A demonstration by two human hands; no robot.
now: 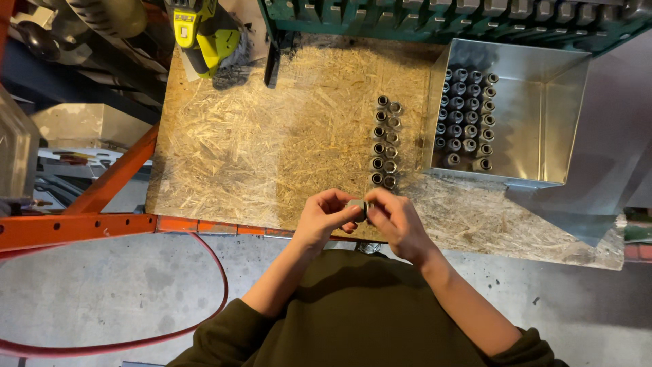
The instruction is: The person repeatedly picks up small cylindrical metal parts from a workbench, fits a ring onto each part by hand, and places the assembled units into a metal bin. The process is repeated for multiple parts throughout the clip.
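Both hands meet just over the near edge of the chipboard bench top (pixel 272 136), at about 6 o'clock in the view. The left hand (pixel 326 216) and the right hand (pixel 397 221) each pinch one end of a small dark metal fitting (pixel 358 208), fingers closed on it from either side, so the piece sits between them, above the board's front lip. Directly at 12 o'clock from the hands, near but apart, stands a double row of fittings (pixel 385 141) set upright on the board. At 1 o'clock lies an open sheet-metal tray (pixel 543 109), its left half filled with more fittings in neat rows (pixel 465 115), its right half bare; the tray's near wall sits well back from the board's front edge. The broad stretch of board from 9 to 11 o'clock is bare chipboard, bounded at the far corner by a yellow-green power tool (pixel 204 34). An orange steel frame (pixel 81 224) runs along the front edge at 9 o'clock, and a red hose (pixel 204 299) curves over the concrete floor (pixel 122 285) at 8 o'clock.
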